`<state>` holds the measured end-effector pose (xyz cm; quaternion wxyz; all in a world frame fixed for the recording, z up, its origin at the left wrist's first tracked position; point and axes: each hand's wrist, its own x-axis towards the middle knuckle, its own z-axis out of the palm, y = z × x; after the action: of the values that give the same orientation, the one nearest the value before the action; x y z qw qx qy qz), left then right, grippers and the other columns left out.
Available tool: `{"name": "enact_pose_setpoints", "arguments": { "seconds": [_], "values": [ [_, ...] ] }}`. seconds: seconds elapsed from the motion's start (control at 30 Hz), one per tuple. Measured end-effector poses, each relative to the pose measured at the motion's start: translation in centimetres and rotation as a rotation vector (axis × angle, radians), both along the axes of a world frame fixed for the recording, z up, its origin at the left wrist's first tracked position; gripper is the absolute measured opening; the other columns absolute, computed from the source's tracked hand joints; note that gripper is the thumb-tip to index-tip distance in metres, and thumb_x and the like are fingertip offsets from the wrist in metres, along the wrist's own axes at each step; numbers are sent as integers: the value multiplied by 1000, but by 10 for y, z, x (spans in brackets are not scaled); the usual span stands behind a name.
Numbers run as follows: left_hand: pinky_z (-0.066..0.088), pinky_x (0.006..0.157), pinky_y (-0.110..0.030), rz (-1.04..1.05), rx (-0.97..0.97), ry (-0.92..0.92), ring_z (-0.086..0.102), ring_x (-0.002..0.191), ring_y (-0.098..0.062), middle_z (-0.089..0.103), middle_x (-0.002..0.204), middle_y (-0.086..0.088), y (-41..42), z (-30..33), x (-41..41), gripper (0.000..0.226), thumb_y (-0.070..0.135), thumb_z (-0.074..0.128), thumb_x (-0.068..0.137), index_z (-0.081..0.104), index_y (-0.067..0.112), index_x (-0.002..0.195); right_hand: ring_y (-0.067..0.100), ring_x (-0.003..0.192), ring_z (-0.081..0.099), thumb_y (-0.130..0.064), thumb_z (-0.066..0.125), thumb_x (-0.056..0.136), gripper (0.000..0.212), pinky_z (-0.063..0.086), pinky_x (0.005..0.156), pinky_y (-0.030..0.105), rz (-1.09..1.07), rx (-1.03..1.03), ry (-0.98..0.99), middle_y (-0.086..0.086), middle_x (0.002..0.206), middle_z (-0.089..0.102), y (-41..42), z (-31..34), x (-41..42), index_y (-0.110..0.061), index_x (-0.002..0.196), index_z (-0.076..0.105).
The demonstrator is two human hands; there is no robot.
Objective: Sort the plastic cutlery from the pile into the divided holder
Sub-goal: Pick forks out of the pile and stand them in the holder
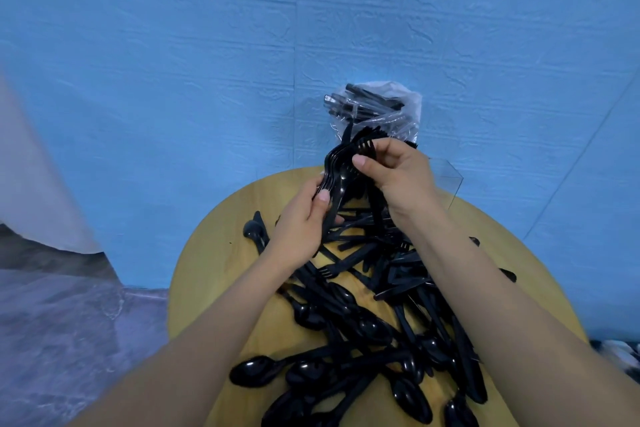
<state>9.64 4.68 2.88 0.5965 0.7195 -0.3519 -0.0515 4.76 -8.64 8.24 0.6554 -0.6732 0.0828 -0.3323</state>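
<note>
A pile of black plastic cutlery (pixel 374 315), spoons, forks and knives, covers the round wooden table (pixel 207 270). My left hand (pixel 301 229) grips the handles of a stacked bundle of black forks (pixel 341 170), held up above the pile. My right hand (pixel 394 173) pinches the tine end of the same bundle. Behind the hands, at the table's far edge, stands the clear divided holder (pixel 446 177), with black cutlery upright in it (pixel 370 107). Its lower part is hidden by my right hand.
A blue textured wall (pixel 242 62) rises right behind the table. A clear plastic bag (pixel 410 104) sits around the cutlery at the holder. A pale curtain (pixel 38 177) hangs at the left, with grey floor (pixel 62 322) below it.
</note>
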Motion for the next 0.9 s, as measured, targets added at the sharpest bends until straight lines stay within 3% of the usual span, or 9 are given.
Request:
{"name": "enact_pose_setpoints", "arguments": {
  "seconds": [0.13,0.27,0.33,0.47,0.6,0.7,0.8,0.87,0.9],
  "values": [
    [57,69,-29,-130,-95,153,66,66,-11,60,79,-1,-7,11,-26,32,21,30,103,42,20,132,13,71,64,6,70,77,21,54,76,32,-71,74,-34,-1,74,69,0,1,-11,-14,78,64],
    [43,47,-21,-157,-166,284,54,50,-8,53,83,-2,-13,13,-42,32,23,29,103,43,20,132,14,73,63,2,70,78,20,54,80,33,-158,81,-48,-2,76,68,1,-1,-25,-17,78,64],
    [36,44,-19,-180,-204,316,45,47,-7,52,81,-2,-16,13,-48,34,25,29,103,46,18,132,11,72,63,2,70,79,22,54,78,31,-201,75,-65,-3,76,67,-1,0,-32,-19,77,63],
    [32,43,-16,-243,-246,346,37,47,-4,49,79,0,-20,17,-59,24,29,33,101,55,21,109,8,67,61,-1,71,79,23,54,69,24,-257,33,-82,-4,75,67,-1,1,-43,-23,77,64],
    [31,43,-15,-228,-195,295,34,46,-4,45,77,2,-23,17,-60,19,20,36,102,53,12,103,26,82,64,-14,69,84,12,53,82,40,-345,33,-75,11,92,70,-6,3,-49,-25,80,68],
    [34,45,-16,-167,-143,235,37,48,-4,44,79,2,-24,16,-59,23,21,34,102,52,7,105,26,78,61,-13,65,88,14,52,83,46,-287,127,-33,11,81,68,-9,6,-53,-19,77,69],
    [45,55,-16,-126,-124,238,46,57,-3,46,78,1,-31,14,-59,27,21,34,102,51,10,120,18,58,61,-9,62,90,9,55,58,30,-106,362,38,6,66,66,-2,7,-59,-10,81,65],
    [51,65,-19,-143,-126,234,53,65,-4,50,79,1,-36,14,-63,31,19,34,102,48,6,126,10,38,53,-6,60,90,6,43,37,19,-59,540,47,4,54,62,4,8,-63,-6,85,62],
    [52,68,-21,-160,-131,223,56,69,-6,55,81,1,-38,14,-66,31,19,33,102,48,7,126,7,33,48,-5,59,90,6,39,34,16,-66,593,35,4,53,59,3,7,-63,-6,84,61]
  ]
}}
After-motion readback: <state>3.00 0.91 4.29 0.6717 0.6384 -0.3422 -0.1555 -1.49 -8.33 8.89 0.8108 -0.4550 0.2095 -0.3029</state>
